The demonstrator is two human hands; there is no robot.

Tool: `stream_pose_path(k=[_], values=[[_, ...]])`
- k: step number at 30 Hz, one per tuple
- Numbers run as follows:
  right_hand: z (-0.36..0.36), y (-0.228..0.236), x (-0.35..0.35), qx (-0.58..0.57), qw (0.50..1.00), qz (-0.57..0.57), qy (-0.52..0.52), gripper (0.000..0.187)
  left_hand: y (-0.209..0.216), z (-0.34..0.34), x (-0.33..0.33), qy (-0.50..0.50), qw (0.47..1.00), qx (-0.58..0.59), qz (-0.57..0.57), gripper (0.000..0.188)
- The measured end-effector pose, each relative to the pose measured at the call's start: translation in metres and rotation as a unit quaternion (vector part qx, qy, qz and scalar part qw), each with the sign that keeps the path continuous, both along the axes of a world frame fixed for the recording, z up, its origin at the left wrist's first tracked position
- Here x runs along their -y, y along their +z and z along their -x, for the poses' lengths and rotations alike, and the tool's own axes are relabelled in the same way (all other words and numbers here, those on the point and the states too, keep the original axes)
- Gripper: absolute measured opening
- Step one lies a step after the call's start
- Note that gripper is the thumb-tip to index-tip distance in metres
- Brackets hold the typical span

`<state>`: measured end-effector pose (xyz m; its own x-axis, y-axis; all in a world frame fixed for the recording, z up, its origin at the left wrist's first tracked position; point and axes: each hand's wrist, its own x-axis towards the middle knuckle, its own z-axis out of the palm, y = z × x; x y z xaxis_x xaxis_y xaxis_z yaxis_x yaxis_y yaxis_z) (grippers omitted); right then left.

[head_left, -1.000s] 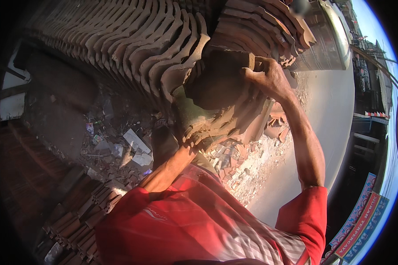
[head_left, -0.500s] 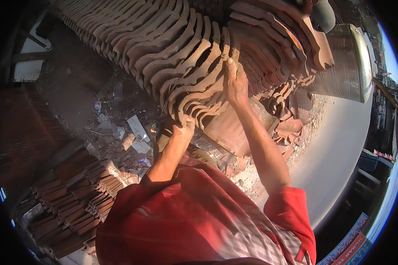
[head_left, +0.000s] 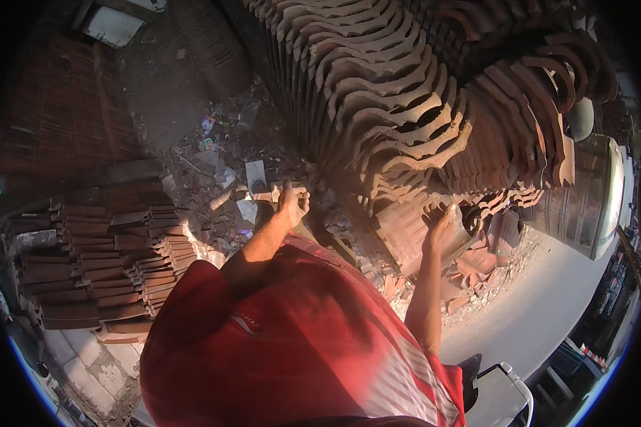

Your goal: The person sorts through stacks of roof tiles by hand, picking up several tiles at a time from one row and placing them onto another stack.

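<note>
A long row of curved clay roof tiles (head_left: 377, 92) stands on edge in front of me, closely nested. To the left of its near end is my left hand (head_left: 293, 206), fingers curled in and thumb up, with nothing visible in it and apart from the tiles. My right hand (head_left: 440, 226) hangs below the row's near end, fingers outstretched, over a flat-lying tile (head_left: 399, 235); I cannot tell whether it touches that tile. A second group of upright tiles (head_left: 505, 121) adjoins the row on the right.
Stacked tiles (head_left: 114, 256) lie at the left. Rubble and litter (head_left: 221, 167) cover the ground beyond my left hand. Broken tile pieces (head_left: 477, 263) lie right of my right hand. A metal drum (head_left: 576, 196) stands at the right, beside a pale paved strip (head_left: 505, 320).
Both hands have come off the near end of the tile row and drawn back toward me. My left hand is farther left, my right hand lower. The view has shifted, putting the row farther right.
</note>
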<state>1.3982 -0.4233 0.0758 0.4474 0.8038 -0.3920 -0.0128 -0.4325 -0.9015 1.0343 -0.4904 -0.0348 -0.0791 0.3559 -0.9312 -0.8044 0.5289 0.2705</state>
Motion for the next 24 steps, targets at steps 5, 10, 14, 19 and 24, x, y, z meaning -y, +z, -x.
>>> stream_pose_path(k=[5,10,14,19,24], values=[[0.015,-0.080,0.146,-0.049,0.976,0.209,-0.017,0.069,-0.067,0.190,0.113,0.201,0.954,-0.208,0.076,0.051],[0.062,-0.162,0.210,0.257,0.869,0.361,0.220,0.040,-0.085,0.293,0.283,-0.393,0.722,-0.510,0.254,0.057],[0.140,-0.165,0.187,0.283,0.858,0.320,0.283,0.033,-0.063,0.359,0.307,-0.423,0.712,-0.496,0.261,0.044],[0.260,-0.174,0.126,0.101,0.937,0.256,0.217,0.032,-0.061,0.459,0.311,-0.421,0.654,-0.606,0.168,0.041],[0.372,-0.153,0.058,0.075,0.940,0.236,0.236,0.029,-0.051,0.486,0.236,0.169,0.941,-0.292,0.033,0.036]])
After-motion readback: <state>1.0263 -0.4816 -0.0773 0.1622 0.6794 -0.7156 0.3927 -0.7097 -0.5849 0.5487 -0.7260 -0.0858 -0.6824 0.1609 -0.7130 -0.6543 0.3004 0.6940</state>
